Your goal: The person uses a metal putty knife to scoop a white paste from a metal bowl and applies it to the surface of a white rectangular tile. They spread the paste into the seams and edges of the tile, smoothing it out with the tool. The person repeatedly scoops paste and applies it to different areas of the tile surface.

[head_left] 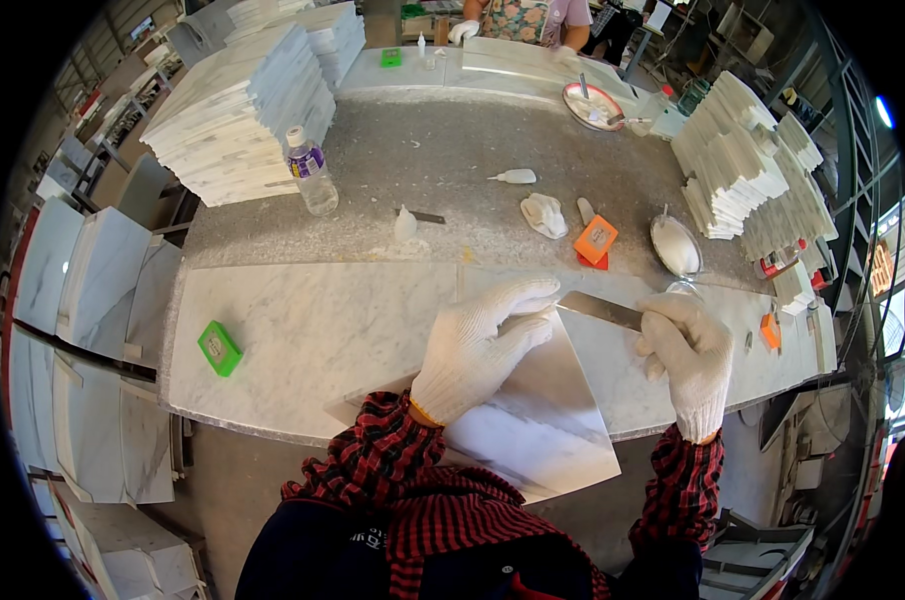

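Observation:
Both my hands wear white knitted gloves. My left hand is closed on the upper corner of a tilted marble tile, thumb and fingers to either side of its edge. The tile leans over the table's near edge, close to my body; part of it is hidden behind my left hand and sleeve. In my right hand is a flat metal blade, gripped at its right end. Its left end meets the tile's corner, close to my left fingertips. Under my hands lies a long marble slab.
Tall stacks of marble tiles stand far left and right. A water bottle, a white cloth, orange blocks, a metal bowl and a green block sit around. Across the table, a person wears white gloves.

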`<control>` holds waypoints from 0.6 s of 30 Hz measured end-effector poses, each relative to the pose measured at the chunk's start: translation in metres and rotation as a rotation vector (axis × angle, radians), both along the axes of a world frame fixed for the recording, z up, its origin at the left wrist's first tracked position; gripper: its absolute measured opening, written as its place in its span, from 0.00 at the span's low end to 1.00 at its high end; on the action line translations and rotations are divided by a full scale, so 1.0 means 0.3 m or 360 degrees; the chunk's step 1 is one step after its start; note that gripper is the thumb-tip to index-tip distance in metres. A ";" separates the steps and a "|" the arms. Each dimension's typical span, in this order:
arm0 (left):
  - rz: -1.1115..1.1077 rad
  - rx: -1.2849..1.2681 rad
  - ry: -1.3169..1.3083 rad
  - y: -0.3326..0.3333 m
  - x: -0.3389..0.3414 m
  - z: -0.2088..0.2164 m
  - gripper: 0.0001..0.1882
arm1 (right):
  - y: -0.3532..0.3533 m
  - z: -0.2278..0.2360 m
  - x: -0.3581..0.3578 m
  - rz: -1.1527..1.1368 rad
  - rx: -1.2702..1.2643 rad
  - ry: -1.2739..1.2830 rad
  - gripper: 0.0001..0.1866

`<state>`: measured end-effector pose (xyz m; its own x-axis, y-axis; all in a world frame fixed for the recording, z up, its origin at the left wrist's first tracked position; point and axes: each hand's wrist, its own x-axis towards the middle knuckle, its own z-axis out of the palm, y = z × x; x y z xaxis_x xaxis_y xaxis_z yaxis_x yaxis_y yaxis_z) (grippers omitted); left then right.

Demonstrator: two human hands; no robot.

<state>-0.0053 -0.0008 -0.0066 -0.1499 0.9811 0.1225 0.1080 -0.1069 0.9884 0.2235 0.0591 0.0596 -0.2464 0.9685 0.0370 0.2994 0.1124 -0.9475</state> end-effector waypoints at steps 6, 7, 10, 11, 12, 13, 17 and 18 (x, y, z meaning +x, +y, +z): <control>-0.0022 0.0018 0.0043 0.004 -0.003 -0.008 0.22 | 0.017 0.005 -0.009 0.0006 -0.0069 -0.0001 0.11; -0.0023 0.0038 0.0042 0.005 -0.003 -0.008 0.22 | 0.018 0.007 -0.012 -0.0006 -0.0099 0.0029 0.11; -0.0032 0.0042 0.0006 0.004 0.001 -0.007 0.22 | 0.023 0.002 -0.009 -0.0008 -0.0120 0.0070 0.11; -0.0036 0.0034 -0.0012 0.003 0.002 -0.006 0.22 | 0.024 0.001 -0.007 -0.0002 -0.0115 0.0076 0.11; -0.0035 0.0025 0.0001 0.002 0.002 -0.005 0.22 | 0.024 0.001 -0.007 -0.0002 -0.0110 0.0065 0.11; -0.0034 0.0015 0.0015 0.001 0.001 -0.002 0.22 | 0.023 0.003 -0.008 -0.0001 -0.0104 0.0055 0.11; -0.0021 0.0012 0.0062 0.000 0.003 0.001 0.22 | 0.016 0.013 -0.008 -0.0017 -0.0120 0.0031 0.11; -0.0013 0.0028 0.0080 0.000 0.004 0.000 0.22 | 0.017 0.012 -0.007 -0.0002 -0.0110 0.0026 0.11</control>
<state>-0.0042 -0.0008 -0.0067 -0.1354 0.9798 0.1470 0.1566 -0.1253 0.9797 0.2213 0.0641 0.0632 -0.2450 0.9692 -0.0257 0.2840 0.0464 -0.9577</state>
